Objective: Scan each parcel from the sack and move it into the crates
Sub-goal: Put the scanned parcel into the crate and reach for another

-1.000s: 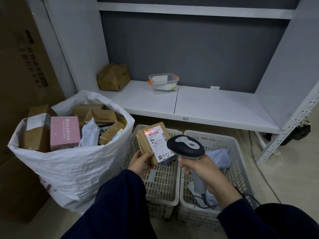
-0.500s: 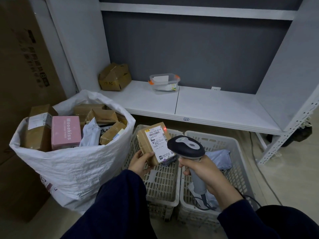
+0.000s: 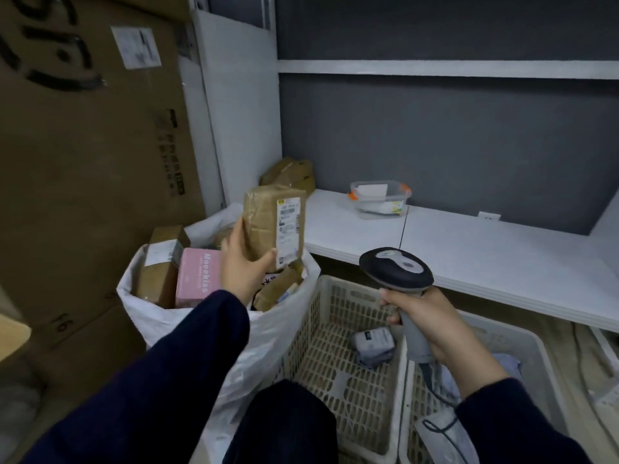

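My left hand (image 3: pixel 245 270) gripped a brown parcel (image 3: pixel 264 216) and held it upright above the open sack (image 3: pixel 157 318). The thumb lay across the front face by the lower edge of the white label, and the fingers curled round the left side. That arm, in a dark sleeve, stretched forward and to the left with the wrist raised.

My right hand (image 3: pixel 427 324) was clenched round the grey handle of the scanner (image 3: pixel 395 271). It held the dark head level, over the near corner of the left crate (image 3: pixel 348 306), well apart from the parcel. The forearm came in from the lower right across the right crate (image 3: pixel 522 333), and the scanner's cable (image 3: pixel 438 421) trailed down from the handle into that crate.

One small grey parcel (image 3: pixel 373 346) lay on the floor of the left crate, tilted near its right wall. A pale bag showed in the right crate, mostly hidden behind my wrist. The sack, which touched the left crate, held a pink box (image 3: pixel 197 276) and several more brown parcels packed close together.

Behind the crates ran a white shelf (image 3: pixel 469 256) with a clear tub (image 3: pixel 380 199) and, in its left corner, a crumpled carton (image 3: pixel 291 174). A large cardboard box (image 3: pixel 83 145) stood at the left.
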